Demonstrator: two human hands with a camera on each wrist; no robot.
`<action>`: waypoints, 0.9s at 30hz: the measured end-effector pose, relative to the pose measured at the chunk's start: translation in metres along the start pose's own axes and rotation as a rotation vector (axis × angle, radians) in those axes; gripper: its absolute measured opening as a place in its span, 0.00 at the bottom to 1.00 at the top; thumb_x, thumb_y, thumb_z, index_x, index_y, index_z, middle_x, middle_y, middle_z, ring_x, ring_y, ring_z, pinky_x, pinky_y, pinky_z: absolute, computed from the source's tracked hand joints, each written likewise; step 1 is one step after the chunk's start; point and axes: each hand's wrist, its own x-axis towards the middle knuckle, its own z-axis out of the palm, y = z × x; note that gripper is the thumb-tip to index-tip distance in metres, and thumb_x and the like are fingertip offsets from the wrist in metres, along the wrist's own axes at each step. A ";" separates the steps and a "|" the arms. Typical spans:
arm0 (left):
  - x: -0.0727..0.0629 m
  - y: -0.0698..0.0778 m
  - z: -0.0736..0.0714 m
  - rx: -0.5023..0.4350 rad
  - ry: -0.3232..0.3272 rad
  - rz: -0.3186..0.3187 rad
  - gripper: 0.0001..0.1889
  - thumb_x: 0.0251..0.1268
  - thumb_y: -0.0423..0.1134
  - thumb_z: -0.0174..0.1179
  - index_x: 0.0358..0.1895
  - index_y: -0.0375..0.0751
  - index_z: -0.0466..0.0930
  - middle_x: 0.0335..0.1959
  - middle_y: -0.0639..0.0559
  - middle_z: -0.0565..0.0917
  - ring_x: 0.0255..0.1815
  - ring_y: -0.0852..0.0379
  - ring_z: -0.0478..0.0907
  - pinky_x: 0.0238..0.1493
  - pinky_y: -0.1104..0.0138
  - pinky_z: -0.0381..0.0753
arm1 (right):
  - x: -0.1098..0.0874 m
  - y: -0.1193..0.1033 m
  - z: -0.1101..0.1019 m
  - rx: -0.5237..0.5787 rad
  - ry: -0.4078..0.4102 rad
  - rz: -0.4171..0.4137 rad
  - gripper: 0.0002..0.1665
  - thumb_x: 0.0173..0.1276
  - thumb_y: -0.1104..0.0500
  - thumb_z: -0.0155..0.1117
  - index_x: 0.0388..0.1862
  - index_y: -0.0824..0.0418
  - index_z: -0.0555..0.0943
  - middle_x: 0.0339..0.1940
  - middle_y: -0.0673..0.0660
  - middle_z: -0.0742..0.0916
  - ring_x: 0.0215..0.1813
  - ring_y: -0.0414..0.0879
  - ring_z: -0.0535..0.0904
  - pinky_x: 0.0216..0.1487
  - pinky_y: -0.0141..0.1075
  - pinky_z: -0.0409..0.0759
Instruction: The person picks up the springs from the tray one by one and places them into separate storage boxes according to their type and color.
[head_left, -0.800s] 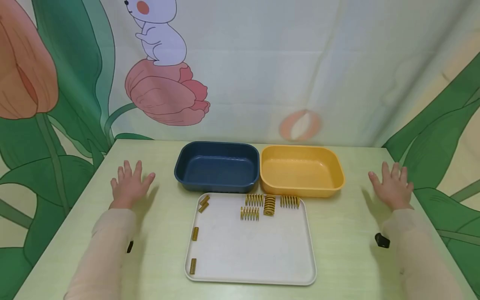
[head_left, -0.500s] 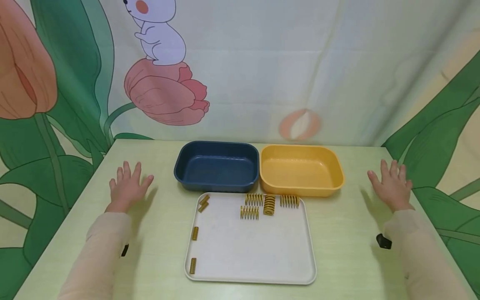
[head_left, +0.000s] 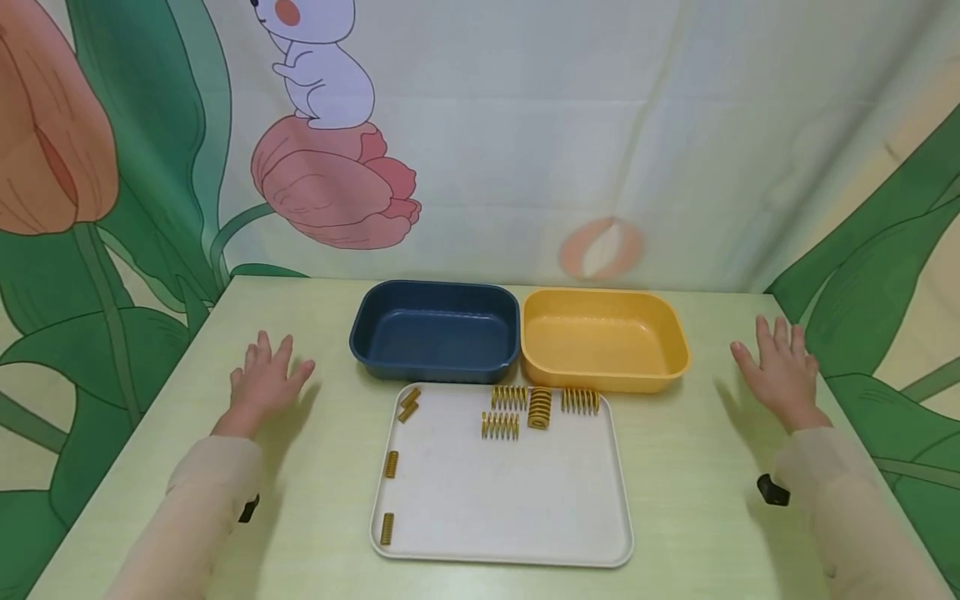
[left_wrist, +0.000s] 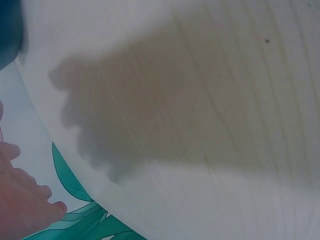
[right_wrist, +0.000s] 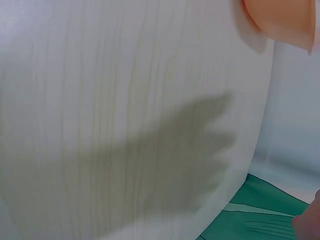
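Note:
My left hand [head_left: 264,385] hovers over the left of the table with its fingers spread, holding nothing. On the far right my right hand [head_left: 783,379] is spread the same way, also holding nothing. Between them lies a white tray [head_left: 517,508]. Several small brass-coloured springs, among them one spring [head_left: 387,528] near the front corner, lie along its left side. Larger gold springs, including one standing out as thicker [head_left: 539,408], sit at its back edge. In the wrist views each hand casts a shadow on the tabletop.
Behind the tray stand a dark blue bin [head_left: 435,367] and a yellow bin [head_left: 606,379], side by side, with nothing inside either. A printed curtain [head_left: 510,167] hangs along the back edge of the pale table [head_left: 690,500].
My left hand has drawn back a little and turned slightly to the right. The right hand has shifted slightly left. Springs, tray and bins stay put.

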 end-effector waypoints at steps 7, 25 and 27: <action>-0.004 0.002 0.003 0.010 0.001 0.027 0.40 0.64 0.61 0.34 0.68 0.33 0.42 0.66 0.27 0.31 0.65 0.28 0.33 0.56 0.35 0.38 | -0.003 -0.001 -0.001 -0.016 0.011 -0.028 0.43 0.67 0.36 0.27 0.70 0.62 0.37 0.69 0.70 0.40 0.68 0.64 0.27 0.55 0.68 0.38; -0.017 0.021 0.011 -0.065 -0.026 0.105 0.36 0.64 0.53 0.41 0.67 0.32 0.44 0.66 0.25 0.36 0.65 0.27 0.40 0.55 0.36 0.49 | -0.011 -0.018 0.000 -0.025 0.096 -0.152 0.43 0.66 0.40 0.41 0.70 0.63 0.43 0.69 0.69 0.47 0.70 0.64 0.36 0.55 0.67 0.45; -0.019 0.023 0.011 -0.065 -0.031 0.120 0.36 0.64 0.52 0.42 0.67 0.32 0.45 0.66 0.25 0.38 0.65 0.27 0.41 0.55 0.36 0.50 | -0.011 -0.021 0.000 -0.023 0.100 -0.166 0.43 0.66 0.40 0.42 0.70 0.63 0.44 0.69 0.70 0.48 0.70 0.64 0.37 0.55 0.67 0.45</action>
